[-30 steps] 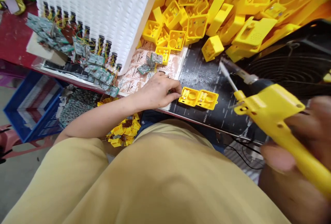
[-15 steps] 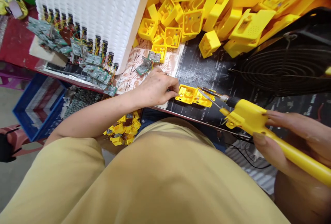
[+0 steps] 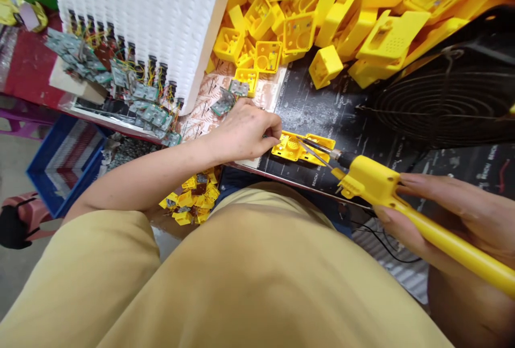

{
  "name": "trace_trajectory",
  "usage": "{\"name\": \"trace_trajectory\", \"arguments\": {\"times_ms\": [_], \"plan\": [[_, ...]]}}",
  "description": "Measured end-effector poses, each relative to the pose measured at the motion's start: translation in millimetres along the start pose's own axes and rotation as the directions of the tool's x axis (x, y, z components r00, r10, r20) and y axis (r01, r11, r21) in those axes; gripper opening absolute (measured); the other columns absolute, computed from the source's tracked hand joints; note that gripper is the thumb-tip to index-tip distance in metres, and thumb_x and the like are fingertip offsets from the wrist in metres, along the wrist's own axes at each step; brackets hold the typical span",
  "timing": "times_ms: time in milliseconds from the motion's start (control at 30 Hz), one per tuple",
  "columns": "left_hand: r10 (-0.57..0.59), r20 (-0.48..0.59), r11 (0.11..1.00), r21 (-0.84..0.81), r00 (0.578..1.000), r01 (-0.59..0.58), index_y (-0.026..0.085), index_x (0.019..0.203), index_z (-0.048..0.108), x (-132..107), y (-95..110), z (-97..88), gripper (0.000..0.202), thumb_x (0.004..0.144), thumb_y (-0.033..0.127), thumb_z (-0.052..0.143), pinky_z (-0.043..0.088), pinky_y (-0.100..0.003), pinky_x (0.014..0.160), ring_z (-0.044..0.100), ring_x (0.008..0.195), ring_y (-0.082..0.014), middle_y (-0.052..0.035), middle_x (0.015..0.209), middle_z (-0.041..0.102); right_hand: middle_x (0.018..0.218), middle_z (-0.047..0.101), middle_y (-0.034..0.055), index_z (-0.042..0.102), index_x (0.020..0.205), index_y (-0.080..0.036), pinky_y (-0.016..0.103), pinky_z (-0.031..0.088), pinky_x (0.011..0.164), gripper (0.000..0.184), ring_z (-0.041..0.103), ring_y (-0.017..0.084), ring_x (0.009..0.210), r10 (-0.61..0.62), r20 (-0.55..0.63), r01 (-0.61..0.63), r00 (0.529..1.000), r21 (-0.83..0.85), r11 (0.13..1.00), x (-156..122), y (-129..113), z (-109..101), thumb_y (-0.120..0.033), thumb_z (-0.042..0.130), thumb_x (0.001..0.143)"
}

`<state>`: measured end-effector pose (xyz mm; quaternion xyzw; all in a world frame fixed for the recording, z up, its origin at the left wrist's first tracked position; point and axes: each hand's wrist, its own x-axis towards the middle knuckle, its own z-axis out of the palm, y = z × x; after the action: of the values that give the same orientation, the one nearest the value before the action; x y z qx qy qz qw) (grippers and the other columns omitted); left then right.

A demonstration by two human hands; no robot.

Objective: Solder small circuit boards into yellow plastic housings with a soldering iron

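Note:
My right hand is closed around the yellow handle of a soldering iron. The iron's dark tip and the thin metal tube beside it point left, over an open yellow plastic housing lying on the black bench top. This housing has two parts side by side, with a speaker-like round grille in the left one. At the housing's left end, my left hand has thumb and forefinger pinched together; what is between them is hidden. Small green circuit boards lie just behind my left hand.
Yellow housings are heaped at the back. A black fan stands at right. White foam holds a row of black parts wired to circuit boards. A blue crate and a pile of filled yellow housings sit below the bench edge.
The soldering iron has moved left, bringing its tip from the housing's right part to its left part. My left hand stays at the housing's left end, fingers slightly shifted.

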<state>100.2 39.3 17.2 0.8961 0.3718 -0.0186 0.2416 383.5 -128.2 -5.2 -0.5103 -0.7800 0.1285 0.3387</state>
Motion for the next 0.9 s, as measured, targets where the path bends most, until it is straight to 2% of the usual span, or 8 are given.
{"name": "trace_trajectory", "arguments": {"times_ms": [100,233,300,400,533,733,833,900], "plan": [[0.002,-0.007,0.999,0.051,1.0,-0.002,0.022,0.087,0.077,1,-1,-0.8,0.014,0.087,0.021,0.063,0.04,-0.053,0.11,0.068,0.087,-0.0205,-0.0012,0.085,0.078,0.108,0.074,0.0055,0.056,0.142,-0.034,0.032,0.059,0.06,0.049,0.074,0.02,0.082,0.137,-0.025,-0.138,0.99,-0.069,0.988,3,-14,2,-0.042,0.07,0.096],[0.027,-0.026,0.998,0.064,0.999,-0.026,0.022,0.092,0.078,-2,-1,-2.3,0.019,0.09,0.022,0.06,0.041,-0.053,0.108,0.068,0.095,-0.0224,-0.0035,0.092,0.079,0.098,0.075,0.0058,0.058,0.134,-0.027,0.026,0.057,0.056,0.037,0.074,0.018,0.078,-0.027,-0.032,0.022,0.999,-0.148,0.989,5,-14,6,-0.044,0.062,0.1],[0.031,-0.04,0.998,0.047,0.999,-0.029,0.022,0.093,0.078,-4,-2,-0.8,0.02,0.092,0.024,0.059,0.041,-0.052,0.108,0.068,0.095,-0.0223,-0.0046,0.093,0.079,0.096,0.075,0.0067,0.058,0.133,-0.025,0.026,0.06,0.061,0.037,0.074,0.018,0.078,-0.047,-0.064,0.036,0.997,-0.158,0.987,4,-9,9,-0.045,0.059,0.102],[0.031,-0.068,0.999,0.02,0.997,-0.03,0.02,0.094,0.078,-4,-3,4.9,0.019,0.092,0.024,0.059,0.041,-0.051,0.11,0.069,0.09,-0.0207,-0.0042,0.089,0.079,0.096,0.075,0.0069,0.056,0.137,-0.025,0.026,0.062,0.066,0.041,0.074,0.018,0.079,-0.073,-0.081,0.062,0.994,-0.134,0.989,5,-8,13,-0.04,0.064,0.099],[0.036,-0.104,0.999,0.024,0.994,-0.033,0.019,0.09,0.075,0,-2,10.0,0.016,0.089,0.023,0.059,0.042,-0.05,0.109,0.067,0.082,-0.0191,-0.0021,0.082,0.077,0.093,0.074,0.0059,0.058,0.132,-0.027,0.027,0.064,0.07,0.037,0.073,0.017,0.08,-0.05,-0.087,0.044,0.995,-0.076,0.996,8,-14,18,-0.04,0.066,0.098],[0.022,-0.044,0.999,0.049,0.999,-0.02,0.019,0.086,0.075,6,3,4.4,0.019,0.086,0.021,0.057,0.041,-0.052,0.11,0.066,0.083,-0.0201,-0.0035,0.081,0.076,0.08,0.071,0.002,0.059,0.105,-0.024,0.023,0.061,0.065,0.016,0.072,0.014,0.076,0.001,-0.057,-0.003,0.998,-0.021,1.0,12,-21,21,-0.037,0.065,0.099],[0.019,-0.044,0.998,0.062,0.999,-0.016,0.019,0.085,0.075,6,3,3.7,0.019,0.085,0.022,0.056,0.041,-0.053,0.11,0.066,0.083,-0.0202,-0.0036,0.081,0.076,0.077,0.069,0.0018,0.06,0.092,-0.023,0.022,0.06,0.065,0.02,0.071,0.013,0.077,0.022,-0.013,-0.023,1.0,-0.034,0.999,14,-24,21,-0.041,0.061,0.102],[0.025,-0.049,0.997,0.068,0.998,-0.022,0.019,0.084,0.074,7,2,4.5,0.018,0.084,0.022,0.056,0.042,-0.053,0.11,0.066,0.083,-0.0204,-0.0034,0.08,0.075,0.08,0.07,0.0031,0.062,0.092,-0.023,0.024,0.06,0.065,0.024,0.071,0.014,0.077,0.022,0.006,-0.022,1.0,-0.043,0.999,16,-25,21,-0.044,0.058,0.103]]}}
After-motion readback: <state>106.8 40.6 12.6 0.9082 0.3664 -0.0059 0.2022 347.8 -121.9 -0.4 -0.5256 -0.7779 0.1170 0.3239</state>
